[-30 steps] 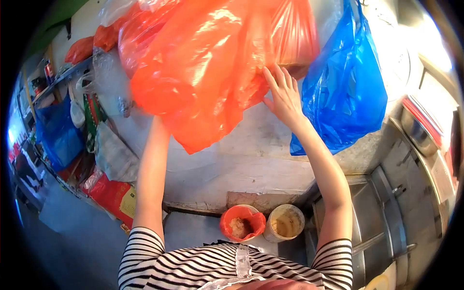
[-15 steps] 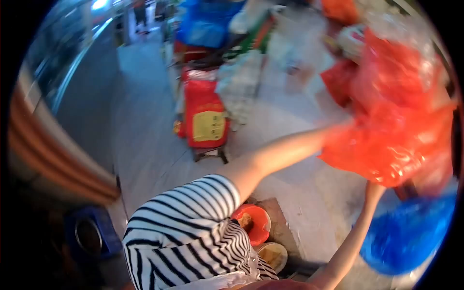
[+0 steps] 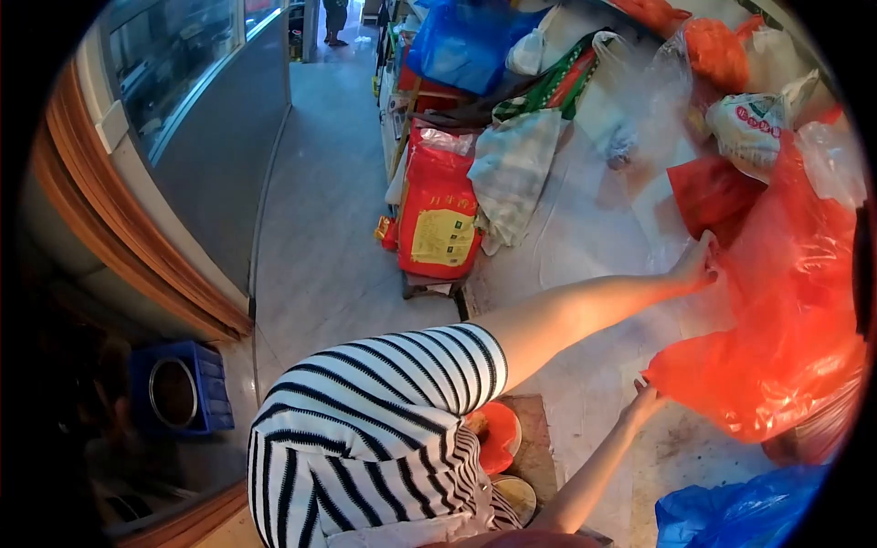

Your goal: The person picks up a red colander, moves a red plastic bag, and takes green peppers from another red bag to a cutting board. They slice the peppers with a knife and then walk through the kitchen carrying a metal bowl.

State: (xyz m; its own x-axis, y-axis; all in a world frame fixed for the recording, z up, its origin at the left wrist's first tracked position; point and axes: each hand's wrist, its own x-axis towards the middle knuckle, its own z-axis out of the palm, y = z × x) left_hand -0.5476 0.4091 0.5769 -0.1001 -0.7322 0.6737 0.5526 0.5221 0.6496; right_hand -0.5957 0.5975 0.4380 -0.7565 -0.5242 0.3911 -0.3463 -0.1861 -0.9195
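A large, translucent red plastic bag (image 3: pixel 767 338) spreads across the right side of the head view. My left hand (image 3: pixel 699 263), at the end of the upper arm, is at the bag's upper-left edge with its fingers bent around the plastic. Lower down, my right hand (image 3: pixel 649 398) pinches the bag's lower-left corner. Between the two hands the bag's edge is stretched out. Its far side runs toward the right edge of the view, and whatever is inside cannot be made out.
A blue plastic bag (image 3: pixel 740 511) lies below the red one. White printed bag (image 3: pixel 751 132) and orange bag (image 3: pixel 717 53) sit above. A red package (image 3: pixel 440 205) stands near a low shelf. Close to my body is a red-lined bucket (image 3: pixel 501 437); a blue crate (image 3: pixel 183 388) is left.
Both hands, partly covered by the blurred red bag before, now show at its left edge. My right hand has moved down and left with the bag's corner. The whole view has shifted.
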